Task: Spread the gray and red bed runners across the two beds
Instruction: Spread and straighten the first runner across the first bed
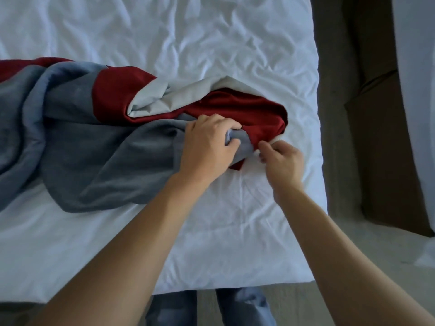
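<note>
I see left hand (207,142) gripping gray-and-red bed runner (94,137) end, bunched on white bed (235,220); right hand (280,161) pinching its corner. Next, I think: pull end toward bed edge, flatten.

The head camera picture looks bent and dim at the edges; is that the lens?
Head view: wide-angle lens bows the bed edge; soft daylight, no glare; corners darker; right hand slightly blurred, left hand and runner sharper.
</note>
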Demonstrator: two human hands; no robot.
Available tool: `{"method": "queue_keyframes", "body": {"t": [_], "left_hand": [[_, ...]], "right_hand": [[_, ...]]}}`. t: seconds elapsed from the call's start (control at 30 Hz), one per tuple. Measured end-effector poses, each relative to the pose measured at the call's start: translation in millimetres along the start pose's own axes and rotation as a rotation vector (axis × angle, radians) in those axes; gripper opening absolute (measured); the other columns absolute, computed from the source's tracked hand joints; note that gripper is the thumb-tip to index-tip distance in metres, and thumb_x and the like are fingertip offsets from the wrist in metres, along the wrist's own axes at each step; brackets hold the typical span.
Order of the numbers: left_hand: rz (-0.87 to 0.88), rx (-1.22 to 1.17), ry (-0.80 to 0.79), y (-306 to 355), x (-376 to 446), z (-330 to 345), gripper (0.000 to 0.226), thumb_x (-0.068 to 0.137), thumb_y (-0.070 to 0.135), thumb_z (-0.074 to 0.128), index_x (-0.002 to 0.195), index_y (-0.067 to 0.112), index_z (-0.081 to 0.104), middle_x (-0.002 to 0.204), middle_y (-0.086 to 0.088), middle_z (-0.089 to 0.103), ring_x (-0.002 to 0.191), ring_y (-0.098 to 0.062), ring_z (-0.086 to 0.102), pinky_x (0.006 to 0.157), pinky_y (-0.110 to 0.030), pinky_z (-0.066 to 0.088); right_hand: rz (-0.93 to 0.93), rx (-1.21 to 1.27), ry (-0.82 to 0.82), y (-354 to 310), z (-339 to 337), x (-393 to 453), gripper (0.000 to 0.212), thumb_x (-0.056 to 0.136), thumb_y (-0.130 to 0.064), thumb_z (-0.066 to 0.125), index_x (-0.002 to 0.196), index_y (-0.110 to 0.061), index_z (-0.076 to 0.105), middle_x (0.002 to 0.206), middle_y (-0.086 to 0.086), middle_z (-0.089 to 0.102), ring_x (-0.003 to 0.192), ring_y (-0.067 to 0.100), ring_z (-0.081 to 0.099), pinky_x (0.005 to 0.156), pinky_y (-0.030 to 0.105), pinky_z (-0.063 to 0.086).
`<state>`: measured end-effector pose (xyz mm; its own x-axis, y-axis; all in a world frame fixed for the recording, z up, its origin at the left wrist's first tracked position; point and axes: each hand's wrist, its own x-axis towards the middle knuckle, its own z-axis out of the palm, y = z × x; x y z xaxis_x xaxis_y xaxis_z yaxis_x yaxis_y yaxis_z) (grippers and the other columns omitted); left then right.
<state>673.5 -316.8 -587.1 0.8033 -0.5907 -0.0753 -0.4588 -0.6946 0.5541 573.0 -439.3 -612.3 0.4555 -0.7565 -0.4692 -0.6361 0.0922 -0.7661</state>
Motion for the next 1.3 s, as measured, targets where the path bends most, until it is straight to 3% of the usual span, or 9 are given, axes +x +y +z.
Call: {"method": "queue_keyframes", "body": {"t": [0.1,0.23,0.4,0.57,0.67,0.8,1.03,1.17,1.3], "left_hand": [[0.016,0.122,-0.029,-14.3,-3.8,-2.5,0.015,0.088,0.016,0.062,0.097,0.024,0.07,0.092,0.006,0.066,0.092,-0.02,0.057,0.088,-0.035,0.039],[-0.062,0.066,0.027,-10.1,4.5,-2.1,0.015,0.086,0.01,0.06,0.087,0.022,0.069,0.085,0.005,0.065,0.086,-0.021,0.056,0.086,-0.035,0.039],[-0.054,0.058,0.029,-16.3,3.9,-3.0,0.014,0.085,0.011,0.061,0.088,0.02,0.07,0.087,0.005,0.066,0.087,-0.021,0.056,0.087,-0.034,0.038],[-0.05,0.076,0.04,-14.3,2.3,1.3,0.015,0.085,0.01,0.06,0.088,0.02,0.07,0.088,0.004,0.067,0.088,-0.022,0.057,0.084,-0.034,0.036],[-0.048,0.095,0.035,-11.0,1.0,1.8,0.015,0.085,0.01,0.059,0.088,0.021,0.069,0.088,0.003,0.066,0.088,-0.024,0.056,0.082,-0.035,0.035],[0.043,0.147,0.045,0.0,-2.2,1.7,0.019,0.084,0.014,0.062,0.101,0.021,0.065,0.097,0.002,0.063,0.092,-0.024,0.056,0.087,-0.037,0.038],[0.372,0.112,-0.069,57.4,-12.2,31.5,0.024,0.08,0.018,0.062,0.103,0.02,0.067,0.103,0.001,0.06,0.097,-0.023,0.055,0.087,-0.037,0.037],[0.527,0.133,-0.132,71.7,-16.2,42.4,0.014,0.083,0.022,0.059,0.094,0.022,0.068,0.093,0.002,0.061,0.091,-0.023,0.053,0.082,-0.037,0.035],[0.555,0.241,-0.215,70.6,-17.7,56.6,0.014,0.089,0.029,0.055,0.098,0.024,0.064,0.095,0.003,0.06,0.095,-0.022,0.051,0.089,-0.036,0.034]], "right_hand": [[0.02,-0.07,0.086,8.4,-18.7,4.2,0.023,0.082,-0.032,0.063,0.065,-0.018,0.069,0.061,-0.002,0.066,0.054,0.009,0.058,0.054,0.029,0.048],[0.031,-0.145,-0.093,7.4,-0.6,-16.9,0.038,0.075,-0.05,0.063,0.067,-0.013,0.067,0.06,0.006,0.064,0.055,0.017,0.061,0.058,0.043,0.054],[0.021,-0.187,-0.16,11.9,14.7,-22.8,0.02,0.074,-0.03,0.074,0.067,-0.016,0.062,0.057,-0.001,0.062,0.061,0.024,0.065,0.058,0.043,0.055],[-0.077,-0.31,-0.25,19.6,2.9,-24.4,0.009,0.076,-0.024,0.074,0.07,-0.026,0.067,0.06,-0.011,0.063,0.058,0.007,0.057,0.056,0.032,0.048],[-0.075,-0.338,-0.174,19.0,-7.6,-21.9,0.012,0.08,-0.025,0.068,0.073,-0.035,0.069,0.069,-0.013,0.067,0.068,0.007,0.061,0.061,0.029,0.048],[0.032,-0.507,0.097,23.8,-57.0,-5.8,0.021,0.082,-0.026,0.06,0.097,-0.027,0.075,0.093,0.0,0.073,0.091,0.025,0.065,0.08,0.039,0.055],[0.041,-0.434,0.15,29.9,-64.6,-11.7,0.014,0.083,-0.027,0.058,0.09,-0.025,0.071,0.084,-0.005,0.067,0.08,0.021,0.064,0.072,0.041,0.056],[0.053,-0.369,0.163,32.5,-65.1,-11.3,0.011,0.086,-0.029,0.058,0.086,-0.025,0.068,0.075,-0.013,0.064,0.075,0.009,0.06,0.062,0.03,0.047],[0.062,-0.364,0.188,32.4,-68.0,-8.0,0.01,0.085,-0.026,0.058,0.081,-0.025,0.067,0.073,-0.012,0.064,0.072,0.008,0.06,0.062,0.03,0.048]]}}
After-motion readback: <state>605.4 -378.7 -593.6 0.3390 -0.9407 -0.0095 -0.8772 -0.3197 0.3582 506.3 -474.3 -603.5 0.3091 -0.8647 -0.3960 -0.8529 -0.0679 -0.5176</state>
